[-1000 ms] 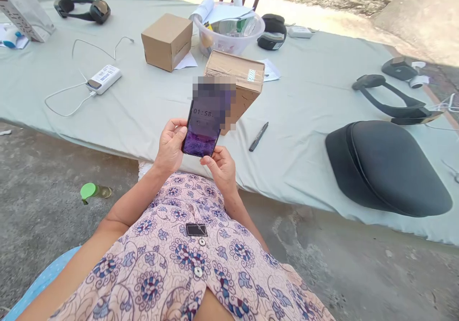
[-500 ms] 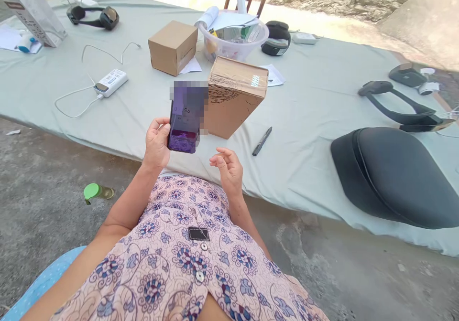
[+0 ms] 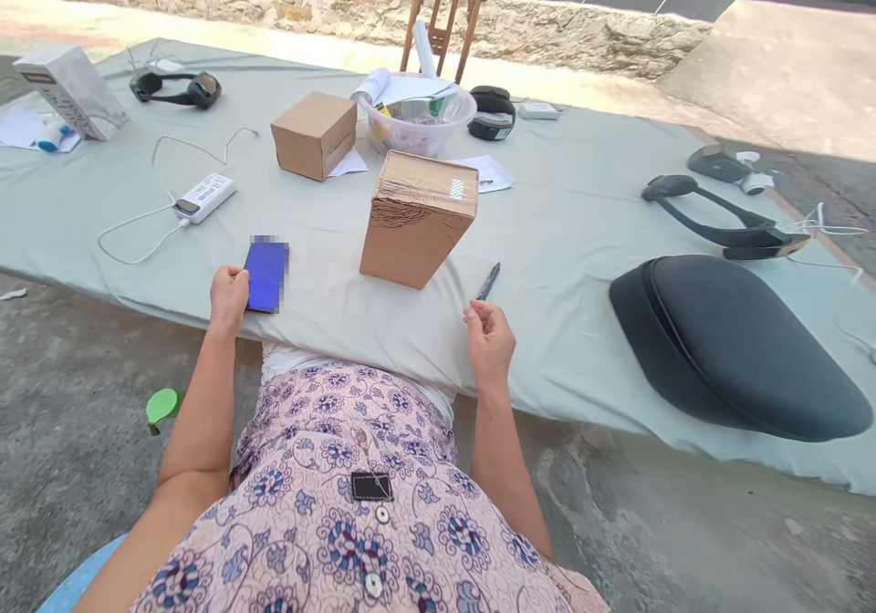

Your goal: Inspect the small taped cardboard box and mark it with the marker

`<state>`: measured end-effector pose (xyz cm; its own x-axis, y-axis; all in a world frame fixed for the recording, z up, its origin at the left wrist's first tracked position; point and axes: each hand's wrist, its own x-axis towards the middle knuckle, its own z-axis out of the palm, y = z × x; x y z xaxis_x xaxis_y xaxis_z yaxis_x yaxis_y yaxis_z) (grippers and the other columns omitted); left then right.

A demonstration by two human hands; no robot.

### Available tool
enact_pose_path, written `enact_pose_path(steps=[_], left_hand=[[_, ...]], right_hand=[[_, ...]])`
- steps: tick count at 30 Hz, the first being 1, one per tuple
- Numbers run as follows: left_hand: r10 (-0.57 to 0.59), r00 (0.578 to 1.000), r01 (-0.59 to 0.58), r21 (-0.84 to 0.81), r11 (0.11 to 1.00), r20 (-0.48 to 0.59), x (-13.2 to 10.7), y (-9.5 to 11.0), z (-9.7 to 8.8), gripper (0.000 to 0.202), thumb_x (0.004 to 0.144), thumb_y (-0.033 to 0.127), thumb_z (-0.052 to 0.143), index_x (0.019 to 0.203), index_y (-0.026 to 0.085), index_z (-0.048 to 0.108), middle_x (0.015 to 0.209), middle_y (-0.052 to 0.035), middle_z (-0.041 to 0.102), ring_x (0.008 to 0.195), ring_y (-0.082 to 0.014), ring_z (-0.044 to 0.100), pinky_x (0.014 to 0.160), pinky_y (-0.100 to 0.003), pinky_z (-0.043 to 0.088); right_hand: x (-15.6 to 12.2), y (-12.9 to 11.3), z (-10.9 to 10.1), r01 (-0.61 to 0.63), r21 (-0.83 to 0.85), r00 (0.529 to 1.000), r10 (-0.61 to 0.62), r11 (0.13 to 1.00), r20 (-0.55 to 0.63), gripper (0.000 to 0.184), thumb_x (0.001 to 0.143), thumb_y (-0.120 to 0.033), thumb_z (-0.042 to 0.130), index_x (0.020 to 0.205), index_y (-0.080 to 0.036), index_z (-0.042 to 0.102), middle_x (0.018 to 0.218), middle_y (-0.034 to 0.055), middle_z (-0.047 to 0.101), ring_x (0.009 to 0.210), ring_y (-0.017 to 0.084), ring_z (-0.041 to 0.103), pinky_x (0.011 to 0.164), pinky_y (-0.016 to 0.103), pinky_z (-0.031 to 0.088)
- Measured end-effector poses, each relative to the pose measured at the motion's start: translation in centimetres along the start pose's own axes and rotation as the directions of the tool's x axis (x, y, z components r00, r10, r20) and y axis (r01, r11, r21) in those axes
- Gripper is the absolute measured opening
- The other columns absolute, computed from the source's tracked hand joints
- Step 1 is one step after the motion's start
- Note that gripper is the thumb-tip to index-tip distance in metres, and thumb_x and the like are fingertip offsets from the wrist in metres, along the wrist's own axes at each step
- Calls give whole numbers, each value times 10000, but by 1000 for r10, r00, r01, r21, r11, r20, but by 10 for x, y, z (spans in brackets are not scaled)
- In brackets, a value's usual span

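Observation:
My left hand point(image 3: 229, 298) is closed on the left edge of a smartphone point(image 3: 265, 280). Its screen shows blue and is partly blurred out; whether its back touches the cloth I cannot tell. My right hand point(image 3: 491, 344) has loosely curled fingers, just at the near end of a dark pen point(image 3: 488, 283) lying on the table. The fingertips cover that end, and no grip on it can be seen. Between the hands, farther in, a cardboard box point(image 3: 414, 234) stands upright with dark scribbled lines and a small checkered label on it.
A pale cloth covers the table point(image 3: 328, 294). A smaller box point(image 3: 311, 139) and a clear basin point(image 3: 414, 137) stand behind. Left are a white power bank point(image 3: 205, 198) with cables and a headset point(image 3: 174, 90). A large black padded seat point(image 3: 739, 348) occupies the right. A green-capped bottle point(image 3: 162, 406) is below.
My left hand has moved left and lower over the table with the smartphone. My right hand has shifted right to the pen. The view has tilted up, bringing the chair and wall further in.

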<state>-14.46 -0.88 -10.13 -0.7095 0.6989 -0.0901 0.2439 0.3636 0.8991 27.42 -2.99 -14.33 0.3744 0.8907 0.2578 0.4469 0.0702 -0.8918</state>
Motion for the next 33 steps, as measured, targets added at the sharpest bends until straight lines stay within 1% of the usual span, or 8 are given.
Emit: enact_pose_path(steps=[4, 8, 11, 14, 19, 24, 28, 33], left_hand=[[324, 946, -312, 263, 913, -6, -16, 17, 4, 370, 783, 264, 623, 1142, 180, 588, 1312, -202, 579, 1327, -393, 466, 1139, -575, 332], [658, 725, -686, 121, 718, 204, -37, 59, 35, 655, 896, 438, 588, 1468, 186, 391, 1523, -181, 441, 1460, -324, 352, 1219, -512, 272], [790, 543, -811, -65, 581, 286, -58, 97, 76, 749, 913, 652, 501, 1539, 293, 300, 1625, -118, 309, 1530, -332, 216, 1199, -539, 294], [829, 486, -845, -93, 526, 276, -73, 127, 124, 772, 862, 759, 472, 1517, 363, 372, 1661, -75, 221, 1549, -379, 134, 1156, -587, 339], [811, 499, -848, -22, 530, 306, -76, 142, 168, 740, 842, 781, 459, 1421, 329, 546, 1617, -95, 292, 1474, -390, 338, 1024, -495, 512], [786, 538, -810, -71, 582, 304, -75, 128, 148, 721, 856, 749, 482, 1413, 298, 558, 1606, -100, 319, 1420, -344, 430, 1019, -415, 522], [707, 665, -690, -164, 705, 240, -72, 112, 140, 622, 915, 674, 487, 1401, 294, 568, 1541, -93, 416, 1415, -286, 440, 1125, -399, 426], [626, 713, -640, -72, 765, 316, -61, 74, 153, 458, 1053, 414, 288, 1353, 220, 574, 1335, -95, 626, 1290, -192, 542, 1078, -329, 442]], right_hand=[[3, -7, 5, 40, -14, 999, -40, 999, 20, 353, 852, -470, 550, 1035, -189, 658, 889, 66, 722, 808, 198, 673, 798, 363, 546], [12, -13, 18, 124, -53, 990, -121, 991, 66, 367, 889, -445, 518, 1122, -192, 644, 1038, 106, 730, 938, 222, 676, 824, 382, 553], [20, -8, 31, 248, -141, 964, -230, 958, 135, 432, 898, -459, 518, 1221, -187, 609, 1191, 148, 694, 1105, 274, 639, 946, 471, 527], [28, 1, 45, 349, -243, 932, -308, 905, 189, 510, 895, -482, 523, 1288, -159, 567, 1287, 192, 640, 1243, 332, 564, 1073, 563, 433], [28, 1, 66, 401, -225, 907, -350, 888, 232, 589, 910, -502, 503, 1393, -166, 478, 1390, 202, 553, 1343, 354, 475, 1116, 610, 381], [11, -12, 64, 288, -69, 940, -268, 955, 213, 638, 931, -539, 498, 1482, -235, 395, 1494, 165, 453, 1389, 315, 442, 1075, 546, 460], [12, -27, 46, 267, -3, 961, -266, 964, 81, 626, 959, -536, 478, 1523, -306, 333, 1550, 140, 364, 1422, 286, 409, 995, 467, 535], [40, -44, 49, 498, -249, 845, -529, 831, -76, 509, 959, -503, 498, 1404, -256, 509, 1407, 152, 471, 1380, 329, 420, 1149, 600, 349]])
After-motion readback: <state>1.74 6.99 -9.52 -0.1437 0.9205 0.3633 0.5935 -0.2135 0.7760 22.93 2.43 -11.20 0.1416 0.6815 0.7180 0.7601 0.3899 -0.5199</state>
